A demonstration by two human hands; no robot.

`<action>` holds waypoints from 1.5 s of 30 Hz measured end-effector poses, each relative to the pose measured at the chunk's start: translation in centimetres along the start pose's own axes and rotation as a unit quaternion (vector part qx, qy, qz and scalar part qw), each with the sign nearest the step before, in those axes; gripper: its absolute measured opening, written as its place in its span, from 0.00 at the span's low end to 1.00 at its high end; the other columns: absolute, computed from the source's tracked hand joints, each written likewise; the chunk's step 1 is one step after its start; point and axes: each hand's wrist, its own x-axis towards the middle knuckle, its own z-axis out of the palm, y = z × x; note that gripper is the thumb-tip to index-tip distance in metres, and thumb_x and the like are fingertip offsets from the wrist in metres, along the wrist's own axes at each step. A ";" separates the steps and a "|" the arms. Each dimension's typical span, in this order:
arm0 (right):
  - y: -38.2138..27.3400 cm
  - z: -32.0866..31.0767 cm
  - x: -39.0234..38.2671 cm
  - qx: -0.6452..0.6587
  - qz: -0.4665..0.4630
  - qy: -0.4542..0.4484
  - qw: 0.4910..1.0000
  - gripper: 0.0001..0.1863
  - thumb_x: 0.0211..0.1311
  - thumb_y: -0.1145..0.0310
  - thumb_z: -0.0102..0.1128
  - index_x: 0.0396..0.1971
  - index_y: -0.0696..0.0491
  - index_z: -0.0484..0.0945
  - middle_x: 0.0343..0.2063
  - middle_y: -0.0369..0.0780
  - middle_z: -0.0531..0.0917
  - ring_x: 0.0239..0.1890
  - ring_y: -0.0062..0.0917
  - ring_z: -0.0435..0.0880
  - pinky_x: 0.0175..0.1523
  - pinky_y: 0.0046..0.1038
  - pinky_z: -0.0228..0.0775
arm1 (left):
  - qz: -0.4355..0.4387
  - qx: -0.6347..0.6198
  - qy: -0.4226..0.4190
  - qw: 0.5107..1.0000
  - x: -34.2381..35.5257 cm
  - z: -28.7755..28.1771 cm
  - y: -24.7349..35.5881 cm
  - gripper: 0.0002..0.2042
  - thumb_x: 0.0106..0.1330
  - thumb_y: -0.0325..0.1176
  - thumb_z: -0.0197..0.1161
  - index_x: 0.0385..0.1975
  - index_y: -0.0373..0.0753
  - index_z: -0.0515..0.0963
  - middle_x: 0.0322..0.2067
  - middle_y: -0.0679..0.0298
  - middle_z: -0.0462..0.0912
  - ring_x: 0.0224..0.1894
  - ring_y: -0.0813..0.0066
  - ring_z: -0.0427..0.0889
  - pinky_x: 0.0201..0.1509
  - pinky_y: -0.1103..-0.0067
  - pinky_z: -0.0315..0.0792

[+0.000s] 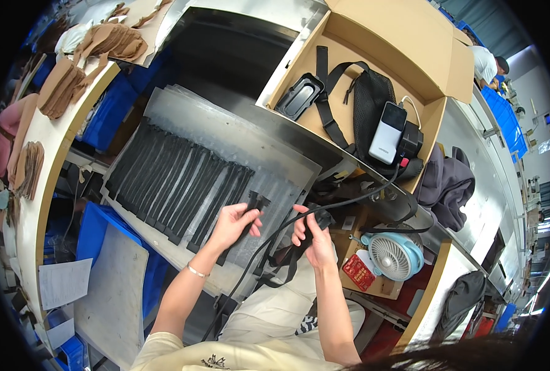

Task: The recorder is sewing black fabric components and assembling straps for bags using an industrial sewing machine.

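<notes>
Between both hands, black strap: L hand & R hand pinching ends.

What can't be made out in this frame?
Head view:
- Right hand: its dark piece is mostly covered by fingers.
- Left hand: the black strip runs under the palm; its lower end is hidden.
- Cable: lower end lost behind the forearm.
- Bag in the box: contents unseen.

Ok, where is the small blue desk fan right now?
In the head view the blue desk fan sits lower right, beside the person's right hand, on a cardboard box below the open carton.
</notes>
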 end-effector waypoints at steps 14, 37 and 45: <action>1.6 1.4 0.5 -0.001 0.005 -0.029 1.000 0.18 0.65 0.58 0.48 0.38 0.62 0.72 0.32 0.44 0.80 0.40 0.33 0.79 0.56 0.40 0.66 | 0.058 -0.044 -0.044 0.996 -2.8 0.6 -3.7 0.27 0.64 0.25 0.53 0.62 0.41 0.53 0.32 0.56 0.79 0.30 0.74 0.80 0.34 0.79 0.76; 4.6 1.1 3.6 -0.136 0.085 0.043 0.986 0.15 0.59 0.63 0.59 0.36 0.61 0.75 0.14 0.27 0.67 0.14 0.11 0.59 0.21 0.15 0.49 | 0.072 -0.107 0.062 0.990 -0.2 -1.6 -0.6 0.10 0.60 0.22 0.59 0.37 0.37 0.64 0.31 0.52 0.81 0.25 0.75 0.80 0.26 0.83 0.73; 7.7 3.9 4.5 -0.216 0.084 -0.004 0.973 0.14 0.59 0.56 0.58 0.35 0.52 0.80 0.24 0.29 0.78 0.29 0.13 0.74 0.35 0.18 0.66 | 0.086 -0.028 0.112 0.990 -2.0 -2.9 -2.3 0.06 0.64 0.28 0.56 0.37 0.35 0.70 0.29 0.61 0.81 0.32 0.80 0.79 0.39 0.84 0.72</action>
